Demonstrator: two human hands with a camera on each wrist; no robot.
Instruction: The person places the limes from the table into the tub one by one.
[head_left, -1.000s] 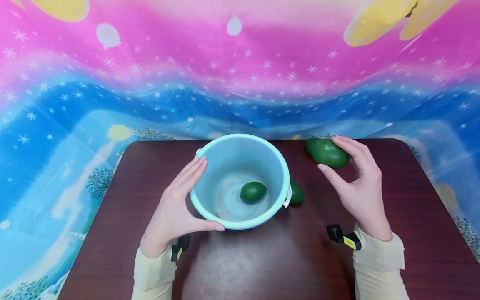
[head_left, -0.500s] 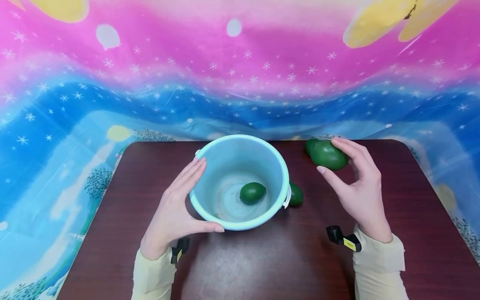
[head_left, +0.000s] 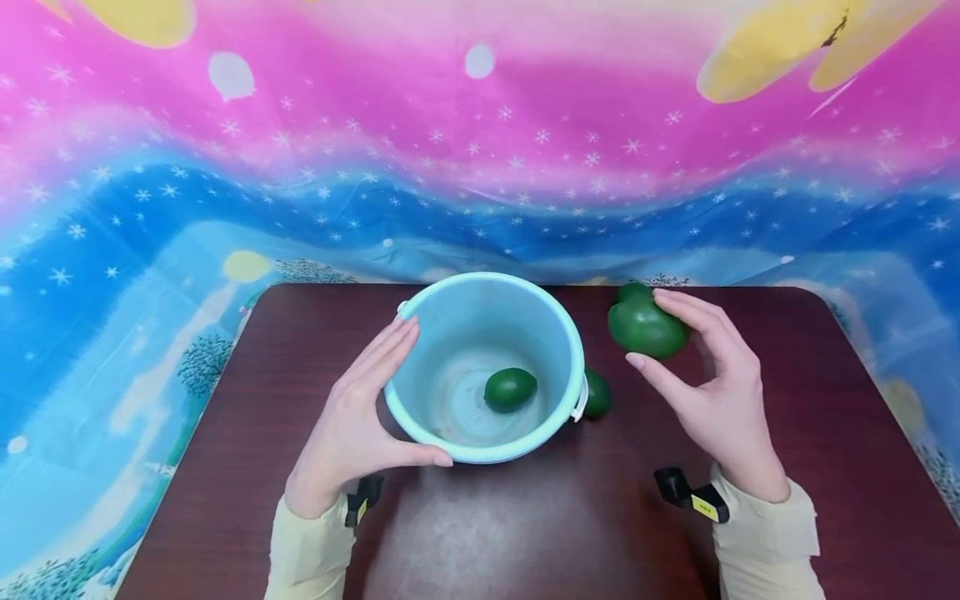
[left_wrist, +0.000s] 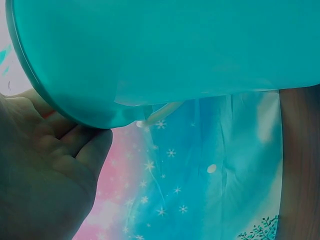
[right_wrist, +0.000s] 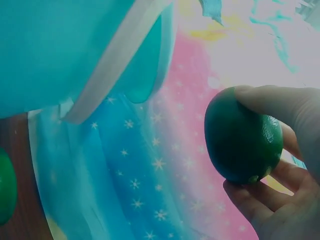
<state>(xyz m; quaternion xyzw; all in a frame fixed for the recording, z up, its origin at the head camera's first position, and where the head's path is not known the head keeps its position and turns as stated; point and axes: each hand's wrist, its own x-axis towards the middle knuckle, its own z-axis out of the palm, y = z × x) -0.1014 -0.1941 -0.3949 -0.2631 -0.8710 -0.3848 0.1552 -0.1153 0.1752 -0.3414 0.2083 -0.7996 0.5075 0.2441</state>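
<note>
A light blue bucket (head_left: 420, 442) stands on the dark wooden table, its mouth facing me. My left hand (head_left: 348, 425) grips its left side, fingers at the far part of the rim and thumb along the near part. In the left wrist view its fingers (left_wrist: 95, 147) meet the rim. Inside the bucket lies one green avocado (head_left: 510, 390). Right of the bucket, my right hand (head_left: 712, 375) holds another avocado (head_left: 647, 327) between thumb and fingers, also seen up close in the right wrist view as a smooth dark green avocado (right_wrist: 242, 137).
One avocado (head_left: 597, 394) lies against the bucket's right side, partly hidden by it and the white handle (head_left: 581, 400). Behind the held avocado another green avocado (head_left: 633, 292) shows near the table's far edge. A patterned cloth (head_left: 480, 167) hangs behind the table (head_left: 480, 533).
My right hand, with the avocado, has moved a little left and nearer to me. The left hand stays on the bucket; the head view has shifted slightly.
</note>
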